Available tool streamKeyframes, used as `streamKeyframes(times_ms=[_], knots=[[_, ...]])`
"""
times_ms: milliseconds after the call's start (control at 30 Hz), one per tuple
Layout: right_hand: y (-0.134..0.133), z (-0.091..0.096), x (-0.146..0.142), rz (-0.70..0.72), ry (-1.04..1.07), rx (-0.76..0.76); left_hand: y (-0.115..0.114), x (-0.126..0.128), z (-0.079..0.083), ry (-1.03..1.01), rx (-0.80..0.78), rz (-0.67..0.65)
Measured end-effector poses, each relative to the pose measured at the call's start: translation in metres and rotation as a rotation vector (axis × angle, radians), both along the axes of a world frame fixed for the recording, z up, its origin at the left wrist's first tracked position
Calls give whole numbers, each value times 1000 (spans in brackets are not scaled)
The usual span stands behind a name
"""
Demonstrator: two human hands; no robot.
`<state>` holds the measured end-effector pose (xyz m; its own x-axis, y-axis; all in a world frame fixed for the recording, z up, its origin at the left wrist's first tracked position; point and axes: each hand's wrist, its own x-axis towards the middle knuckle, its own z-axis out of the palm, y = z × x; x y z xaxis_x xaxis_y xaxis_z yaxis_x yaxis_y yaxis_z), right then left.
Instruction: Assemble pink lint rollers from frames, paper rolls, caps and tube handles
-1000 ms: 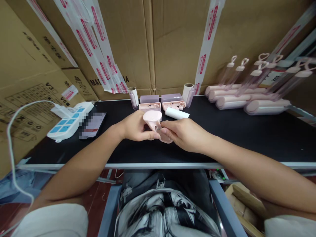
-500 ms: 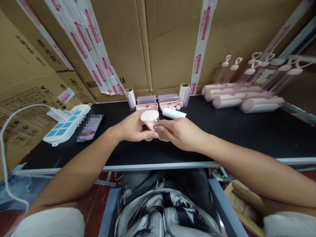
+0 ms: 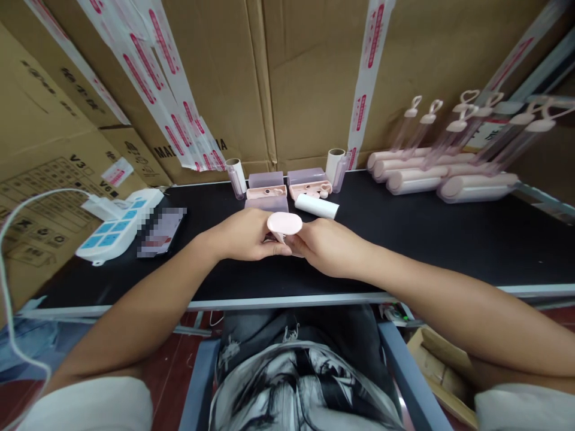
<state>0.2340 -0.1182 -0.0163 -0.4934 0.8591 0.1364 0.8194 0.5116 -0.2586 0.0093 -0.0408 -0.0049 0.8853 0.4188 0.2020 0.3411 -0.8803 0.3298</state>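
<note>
Both of my hands meet above the black table, around a pink plastic casing (image 3: 284,223) with an oval end facing up. My left hand (image 3: 247,235) grips it from the left, thumb along its near side. From the right, the fingers of my right hand (image 3: 330,245) close on its lower part, most of which they hide. Just beyond lie a white roll (image 3: 317,206) on its side and two pink trays (image 3: 266,192) with translucent lilac covers (image 3: 307,176).
Upright white rolls (image 3: 335,164) stand at the back against cardboard (image 3: 309,78). Several finished-looking pink cylinders (image 3: 478,187) with heart-loop handles lie back right. A power strip (image 3: 119,227) and a phone (image 3: 162,232) lie left. The table's front edge (image 3: 287,301) runs near my lap.
The pink casing has turned so its oval end faces more toward me, and it has shifted slightly right and nearer. The small metal bit at its side no longer shows.
</note>
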Motion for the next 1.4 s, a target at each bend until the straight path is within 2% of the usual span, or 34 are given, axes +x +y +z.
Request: streamKeyframes(times_ms=[133,200,433,633,867,1000,1133,1233,1400], knots=[[3,-1,1,-13,1,-14,1,1,3,-10,-87,-37],[4,1,1,-19,9,-26,3,1,3,-15,-48,-47],[2,2,1,-60,30,-3,4,3,-4,-26,145,40],[1,2,1,-81,-5,23,-1,9,-6,11,175,118],[3,4,2,-83,18,-16,-2,11,-1,148,225,167],[-1,15,10,-91,98,5,6,3,-4,-16,163,79],[-6,22,17,-112,120,148,12,-5,-8,-243,83,76],[-11,22,15,-124,70,204,13,-6,-9,-285,116,29],[-13,15,10,-54,32,210,12,-4,-9,-303,164,-51]])
